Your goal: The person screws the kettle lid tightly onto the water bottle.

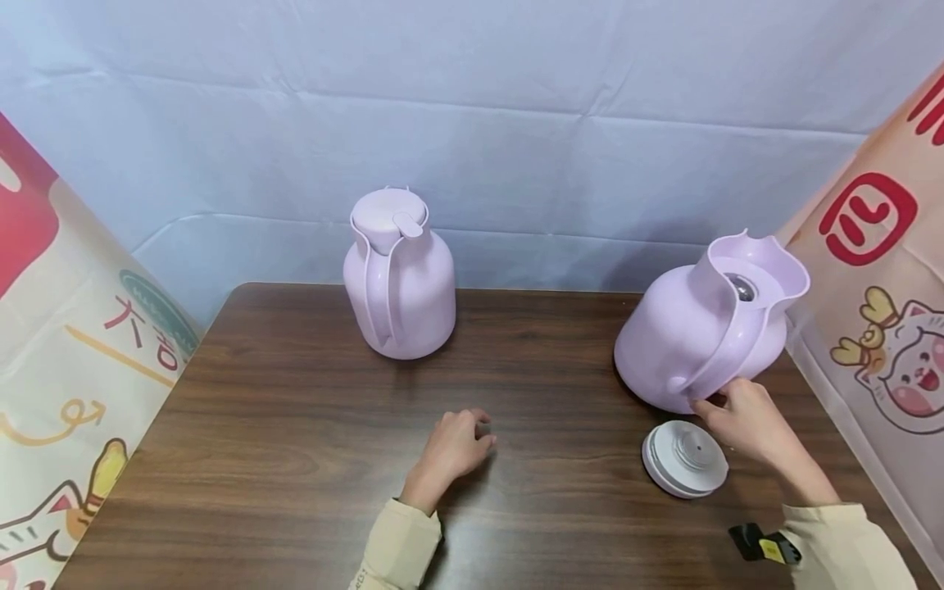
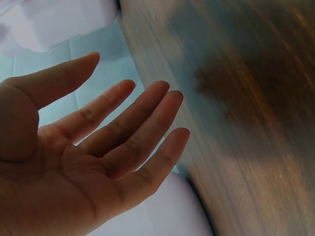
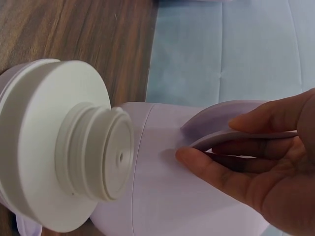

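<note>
Pitcher (image 1: pixel 660 336) sits between upturned lid (image 1: pixel 684 460) and backdrop (image 1: pixel 509 164).

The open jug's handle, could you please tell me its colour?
The handle is lilac, clearest in the head view.

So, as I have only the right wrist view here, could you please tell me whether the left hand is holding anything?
Observer: The left hand holds nothing; its palm is bare.
Operator: Thank you; could you also say whether the gripped jug, the one whose handle is in the right hand, is open at the top?
Observer: Yes, the head view shows its round, silvery opening uncovered.
Operator: And would you kindly tell me whether the other jug has its lid on?
Observer: Yes, its lid sits in place on top.
</note>
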Tool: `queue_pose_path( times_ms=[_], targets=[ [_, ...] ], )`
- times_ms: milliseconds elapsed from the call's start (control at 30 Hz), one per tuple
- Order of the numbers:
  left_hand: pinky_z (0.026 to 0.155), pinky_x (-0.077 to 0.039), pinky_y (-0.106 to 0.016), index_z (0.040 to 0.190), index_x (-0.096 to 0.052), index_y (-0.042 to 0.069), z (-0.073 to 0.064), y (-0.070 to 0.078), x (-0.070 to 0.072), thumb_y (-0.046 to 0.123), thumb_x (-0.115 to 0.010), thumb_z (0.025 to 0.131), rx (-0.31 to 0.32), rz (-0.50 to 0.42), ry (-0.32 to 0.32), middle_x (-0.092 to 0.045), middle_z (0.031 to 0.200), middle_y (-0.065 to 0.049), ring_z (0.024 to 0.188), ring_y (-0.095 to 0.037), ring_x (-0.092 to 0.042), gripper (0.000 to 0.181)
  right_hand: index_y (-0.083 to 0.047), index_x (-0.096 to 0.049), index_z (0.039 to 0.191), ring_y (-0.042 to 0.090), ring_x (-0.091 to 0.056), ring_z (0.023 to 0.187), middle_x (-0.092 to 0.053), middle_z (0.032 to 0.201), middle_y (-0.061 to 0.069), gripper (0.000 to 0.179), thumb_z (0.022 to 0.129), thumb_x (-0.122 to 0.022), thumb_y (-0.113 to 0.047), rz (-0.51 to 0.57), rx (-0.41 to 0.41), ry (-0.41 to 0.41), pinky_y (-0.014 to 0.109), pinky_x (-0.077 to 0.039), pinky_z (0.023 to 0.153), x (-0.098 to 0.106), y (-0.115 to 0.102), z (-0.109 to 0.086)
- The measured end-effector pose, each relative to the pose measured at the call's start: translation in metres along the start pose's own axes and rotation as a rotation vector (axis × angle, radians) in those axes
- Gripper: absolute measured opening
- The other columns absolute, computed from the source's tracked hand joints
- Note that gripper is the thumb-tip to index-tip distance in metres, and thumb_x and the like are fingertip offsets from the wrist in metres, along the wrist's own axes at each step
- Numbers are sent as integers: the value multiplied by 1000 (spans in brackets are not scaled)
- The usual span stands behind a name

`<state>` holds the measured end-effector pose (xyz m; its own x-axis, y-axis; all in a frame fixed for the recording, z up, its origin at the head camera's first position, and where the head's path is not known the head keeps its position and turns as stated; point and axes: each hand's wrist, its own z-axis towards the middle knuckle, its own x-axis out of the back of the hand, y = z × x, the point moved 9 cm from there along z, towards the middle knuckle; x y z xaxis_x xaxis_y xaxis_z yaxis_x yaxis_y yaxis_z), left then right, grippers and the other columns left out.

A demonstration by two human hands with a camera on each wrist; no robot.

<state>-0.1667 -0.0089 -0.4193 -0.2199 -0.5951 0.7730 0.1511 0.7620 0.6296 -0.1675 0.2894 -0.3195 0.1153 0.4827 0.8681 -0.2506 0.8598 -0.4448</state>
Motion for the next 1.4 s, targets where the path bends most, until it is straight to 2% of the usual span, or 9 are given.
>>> queue_pose_path(
  times_ms=[200,400,633,867,1000,1400],
  targets=[
    [66,-46,-37,100,-66,2,1,0,1,14,-67,80,-19,-1,7,-64,75,-7,75,-26,-61,24,3,-59,73,26,-51,62,-58,65,11,5,70,-62,0,-5,17,5,44,-40,56,-1,-5,2],
    [66,-46,-37,101,-66,2,2,0,1,15,-67,80,-22,6,10,-64,74,-5,76,-26,-61,25,4,-59,78,29,-55,66,-60,69,13,9,70,-63,1,12,20,-10,44,-42,58,-3,-9,3],
    [69,-46,-38,106,-64,0,6,5,-3,15,-65,82,-19,-15,-8,-64,79,-7,80,-27,-61,28,3,-58,77,25,-51,65,-58,70,11,8,70,-62,2,26,46,-19,41,-41,57,-9,-22,4],
    [74,-45,-40,106,-64,0,11,12,-3,15,-66,81,-48,-11,12,-65,87,-11,88,-30,-60,29,-4,-57,71,20,-44,60,-49,63,1,8,71,-64,1,30,80,-39,37,-38,55,-19,-38,8],
    [77,-45,-41,107,-63,1,15,13,-4,16,-66,82,-60,-21,14,-65,94,-13,92,-30,-60,30,-4,-59,72,19,-47,61,-53,63,1,8,70,-65,1,35,112,-43,39,-40,57,-25,-47,10],
    [76,-45,-40,112,-61,2,24,10,-5,17,-64,83,-26,-86,5,-64,94,-13,89,-28,-59,33,-3,-62,76,17,-45,61,-55,65,1,8,70,-66,0,70,161,-65,38,-41,57,-38,-70,15]
  ],
)
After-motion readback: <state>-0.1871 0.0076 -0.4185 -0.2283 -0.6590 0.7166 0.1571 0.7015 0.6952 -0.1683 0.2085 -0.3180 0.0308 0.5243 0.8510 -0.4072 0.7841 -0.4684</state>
